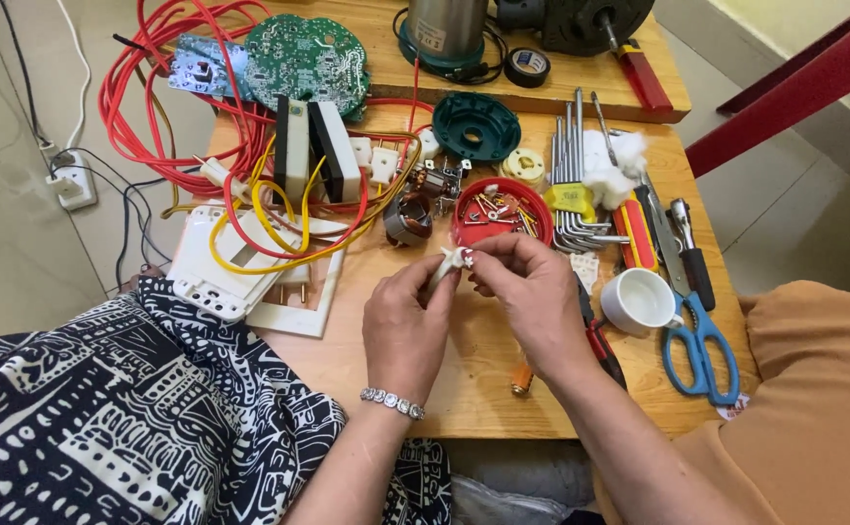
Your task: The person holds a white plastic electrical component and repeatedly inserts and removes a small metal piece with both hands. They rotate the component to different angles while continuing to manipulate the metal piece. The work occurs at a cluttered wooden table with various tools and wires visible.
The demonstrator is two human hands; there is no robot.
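Note:
My left hand [406, 326] and my right hand [532, 292] meet over the middle of the wooden table [474, 379]. Both pinch a small white plastic part [452, 261] between their fingertips; it has a bit of red at its tip. A bracelet circles my left wrist. Just beyond the hands stands a red round dish [464, 233] holding several small screws and metal bits. A copper-wound motor coil [407, 218] lies left of the dish.
Red and yellow wires [279, 219], white switch plates [221, 267], a green circuit board [306, 60], a green round cover [476, 124], hex keys [571, 185], a white cup [637, 299], blue scissors [702, 345], screwdrivers and black tape [526, 65] crowd the table. A power strip [73, 181] lies on the floor at left.

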